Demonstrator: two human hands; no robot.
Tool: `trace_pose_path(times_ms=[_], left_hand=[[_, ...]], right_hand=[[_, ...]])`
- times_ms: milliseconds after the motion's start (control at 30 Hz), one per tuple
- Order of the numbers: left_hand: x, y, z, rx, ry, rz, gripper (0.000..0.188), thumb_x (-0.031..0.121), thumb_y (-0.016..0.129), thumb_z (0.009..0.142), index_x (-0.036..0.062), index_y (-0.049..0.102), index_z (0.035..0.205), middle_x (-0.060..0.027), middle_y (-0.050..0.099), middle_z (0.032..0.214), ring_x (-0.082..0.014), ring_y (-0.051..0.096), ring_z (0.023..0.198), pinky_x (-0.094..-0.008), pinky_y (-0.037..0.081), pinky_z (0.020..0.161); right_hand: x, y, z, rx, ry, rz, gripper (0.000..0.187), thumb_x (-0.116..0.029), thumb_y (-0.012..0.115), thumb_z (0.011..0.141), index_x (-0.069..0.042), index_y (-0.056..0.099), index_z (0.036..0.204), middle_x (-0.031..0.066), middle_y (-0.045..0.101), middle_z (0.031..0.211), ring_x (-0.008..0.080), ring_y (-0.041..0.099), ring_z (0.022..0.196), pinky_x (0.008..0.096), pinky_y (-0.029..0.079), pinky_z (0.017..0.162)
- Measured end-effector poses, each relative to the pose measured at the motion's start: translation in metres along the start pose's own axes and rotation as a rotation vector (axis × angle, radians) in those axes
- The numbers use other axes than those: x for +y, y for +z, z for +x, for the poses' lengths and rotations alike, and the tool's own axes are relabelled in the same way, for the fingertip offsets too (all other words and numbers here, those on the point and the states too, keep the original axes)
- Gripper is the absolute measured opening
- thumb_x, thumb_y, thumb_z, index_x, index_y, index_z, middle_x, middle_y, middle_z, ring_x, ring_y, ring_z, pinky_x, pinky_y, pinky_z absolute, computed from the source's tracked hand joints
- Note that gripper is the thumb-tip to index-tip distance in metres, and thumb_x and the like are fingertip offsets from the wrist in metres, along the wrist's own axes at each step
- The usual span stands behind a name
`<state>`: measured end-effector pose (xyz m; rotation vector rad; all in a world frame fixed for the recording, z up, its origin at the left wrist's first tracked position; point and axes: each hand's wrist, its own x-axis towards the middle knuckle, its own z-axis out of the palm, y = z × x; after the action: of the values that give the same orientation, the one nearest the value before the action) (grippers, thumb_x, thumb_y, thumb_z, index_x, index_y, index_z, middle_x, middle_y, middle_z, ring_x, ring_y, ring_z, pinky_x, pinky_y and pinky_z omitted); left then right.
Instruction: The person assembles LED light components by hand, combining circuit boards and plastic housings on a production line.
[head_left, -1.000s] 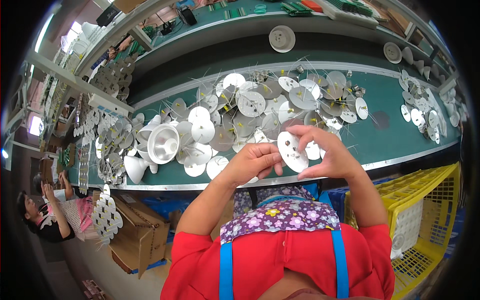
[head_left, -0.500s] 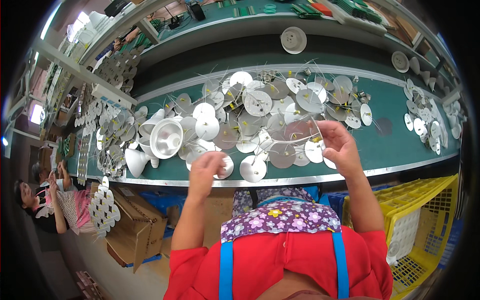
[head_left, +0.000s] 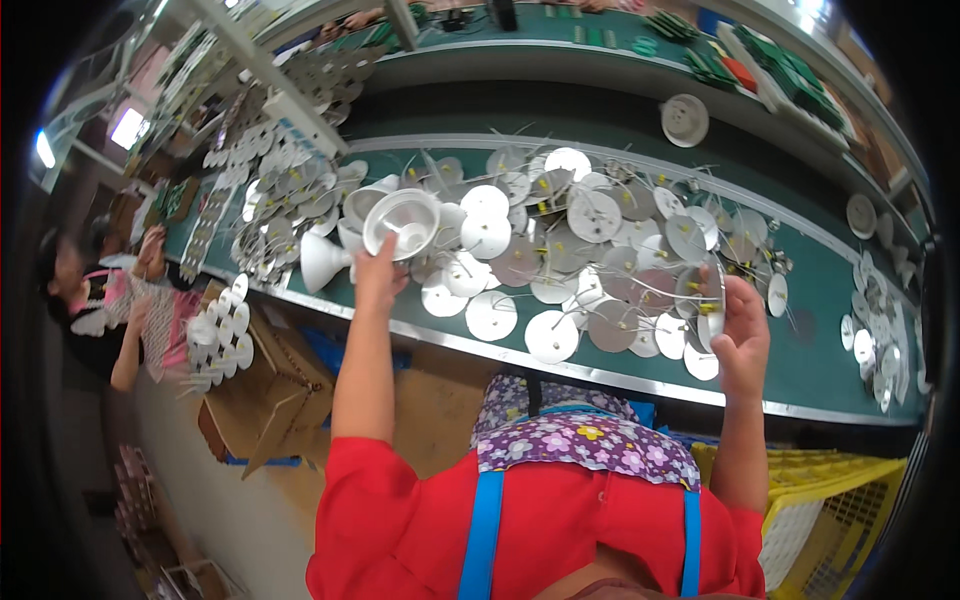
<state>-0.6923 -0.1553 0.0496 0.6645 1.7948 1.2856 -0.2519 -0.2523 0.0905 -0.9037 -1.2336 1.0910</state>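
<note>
My left hand point(head_left: 377, 280) reaches to a white cone-shaped lamp housing point(head_left: 408, 214), its fingers hooked over the near rim. The housing's open mouth faces up, among other white lamp housings point(head_left: 322, 262) at the pile's left end. In my right hand point(head_left: 744, 338) a round silver disc point(head_left: 716, 300) is pinched by its edge, turned almost edge-on, above the bench's front part. A pale wire appears to run from it towards the left. Between my hands lies a wide heap of similar discs point(head_left: 552, 336) with small yellow parts and thin wires.
The green bench point(head_left: 470, 345) has a metal front edge. More discs lie at its far left and right ends point(head_left: 880, 340). A shelf behind holds green circuit boards point(head_left: 790, 75). Below are a yellow crate point(head_left: 835, 500) and cardboard boxes point(head_left: 265, 400). Another person point(head_left: 120, 310) is at the left.
The view has swung left, so the bench appears tilted. My left hand has gone from the bench's front edge to the lamp housing's rim. My right hand still holds the disc, now more edge-on.
</note>
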Motion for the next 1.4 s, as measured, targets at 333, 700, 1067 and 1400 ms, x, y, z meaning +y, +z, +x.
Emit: trace_pose_path(times_ms=[333, 700, 1067, 1400], left_hand=[[0.024, 0.015, -0.059, -0.246, 0.131, -0.348, 0.051, -0.002, 0.038, 0.072, -0.0022, 0.041, 0.122, -0.0177, 0.055, 0.11, -0.0291, 0.064, 0.087, -0.0373, 0.059, 0.061], [0.027, 0.089, -0.16, -0.756, 0.147, -0.344, 0.043, 0.006, 0.042, 0.087, -0.0027, 0.039, 0.129, -0.0118, 0.051, 0.121, -0.0176, 0.049, 0.111, -0.029, 0.039, 0.095], [0.023, 0.112, -0.176, -0.883, 0.368, -0.115, 0.041, 0.027, 0.037, 0.098, -0.0019, 0.041, 0.128, -0.0135, 0.053, 0.118, -0.0175, 0.049, 0.109, -0.0283, 0.037, 0.094], [0.018, 0.125, -0.175, -0.915, 0.428, -0.148, 0.042, 0.027, 0.037, 0.098, -0.0029, 0.041, 0.127, -0.0156, 0.053, 0.117, -0.0213, 0.05, 0.109, -0.0303, 0.037, 0.094]], right_hand=[[-0.013, 0.017, 0.008, -0.021, -0.068, 0.002, 0.071, -0.031, 0.075, 0.069, 0.001, 0.043, 0.123, 0.0183, 0.048, 0.127, 0.0237, 0.05, 0.115, 0.0359, 0.038, 0.098], [-0.038, 0.047, 0.019, -0.219, -0.364, -0.608, 0.072, -0.036, 0.084, 0.054, -0.006, 0.056, 0.113, 0.015, 0.054, 0.121, 0.0258, 0.052, 0.104, 0.0344, 0.043, 0.085], [-0.053, 0.046, 0.015, -0.26, -0.46, -1.085, 0.066, -0.031, 0.083, 0.051, -0.01, 0.058, 0.108, 0.0112, 0.056, 0.116, 0.0306, 0.052, 0.098, 0.0399, 0.044, 0.082], [-0.058, 0.046, 0.013, -0.364, -0.473, -1.227, 0.064, -0.034, 0.082, 0.052, -0.01, 0.059, 0.107, 0.0098, 0.055, 0.117, 0.0299, 0.053, 0.095, 0.0395, 0.044, 0.08]])
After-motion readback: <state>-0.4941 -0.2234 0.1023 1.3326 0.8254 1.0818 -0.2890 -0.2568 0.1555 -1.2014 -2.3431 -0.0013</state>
